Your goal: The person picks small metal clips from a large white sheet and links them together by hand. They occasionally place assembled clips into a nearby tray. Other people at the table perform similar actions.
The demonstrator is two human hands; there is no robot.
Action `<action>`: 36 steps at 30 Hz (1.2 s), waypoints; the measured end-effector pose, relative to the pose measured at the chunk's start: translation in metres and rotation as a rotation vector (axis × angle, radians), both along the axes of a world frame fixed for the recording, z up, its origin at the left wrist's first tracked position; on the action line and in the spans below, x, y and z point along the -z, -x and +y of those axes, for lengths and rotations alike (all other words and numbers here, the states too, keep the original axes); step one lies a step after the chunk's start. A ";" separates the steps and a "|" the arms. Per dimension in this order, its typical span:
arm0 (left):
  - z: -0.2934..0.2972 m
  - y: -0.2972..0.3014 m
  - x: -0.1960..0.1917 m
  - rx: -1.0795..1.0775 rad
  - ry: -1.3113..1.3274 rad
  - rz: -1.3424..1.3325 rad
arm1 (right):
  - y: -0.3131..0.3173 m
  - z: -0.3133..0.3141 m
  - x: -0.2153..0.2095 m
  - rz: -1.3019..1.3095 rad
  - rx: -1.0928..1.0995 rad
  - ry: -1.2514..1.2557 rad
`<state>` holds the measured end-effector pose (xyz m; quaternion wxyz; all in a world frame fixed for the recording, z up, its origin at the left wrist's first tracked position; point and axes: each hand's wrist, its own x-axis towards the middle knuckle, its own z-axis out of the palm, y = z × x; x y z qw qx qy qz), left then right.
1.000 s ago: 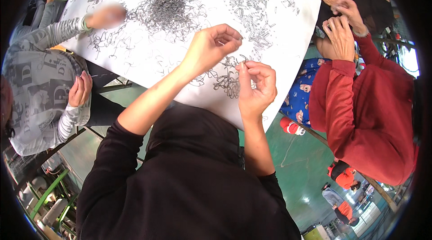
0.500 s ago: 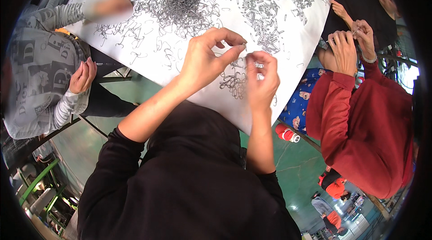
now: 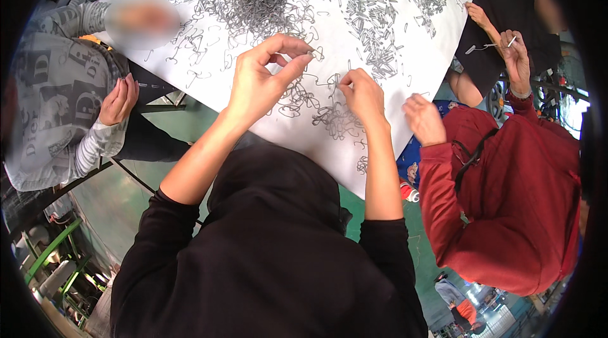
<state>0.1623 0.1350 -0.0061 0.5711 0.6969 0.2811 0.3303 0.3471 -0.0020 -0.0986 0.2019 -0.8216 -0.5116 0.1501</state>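
Observation:
My left hand point(image 3: 269, 78) is held over the white tabletop, thumb and forefinger pinching a small bent wire hook point(image 3: 318, 53). To its right, my right hand point(image 3: 363, 96) has its fingertips closed at another thin wire hook point(image 3: 334, 80), which hangs just left of the fingers. Below and between the hands lie a loose cluster of dark wire hooks point(image 3: 294, 98) and a second small heap of wire hooks point(image 3: 339, 121).
A large pile of wire hooks point(image 3: 261, 3) lies beyond my left hand. Short grey metal pieces point(image 3: 373, 27) spread across the white table point(image 3: 206, 94). Co-workers sit left, in a grey printed top point(image 3: 60, 103), and right, in a red top point(image 3: 506, 211). Another person's hand point(image 3: 479, 15) rests at the far right edge.
My hands have moved apart, the left one going left and the right one slightly up. The red-sleeved person's hands have separated. The grey-topped person's blurred hand has shifted left.

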 end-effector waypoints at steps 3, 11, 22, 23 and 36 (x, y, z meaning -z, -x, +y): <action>-0.003 0.006 0.004 0.003 0.039 0.009 | 0.012 -0.006 -0.003 0.442 0.260 -0.268; -0.017 0.008 0.006 0.047 0.036 0.046 | 0.050 -0.002 -0.035 0.745 0.439 -0.448; -0.036 0.003 -0.006 0.079 -0.134 0.049 | 0.072 -0.006 -0.117 1.216 0.451 -0.509; -0.037 0.001 -0.006 0.077 -0.168 0.047 | 0.072 -0.005 -0.117 1.210 0.439 -0.542; -0.012 -0.053 0.058 0.054 -0.412 0.015 | 0.045 -0.037 -0.095 0.907 0.213 -0.816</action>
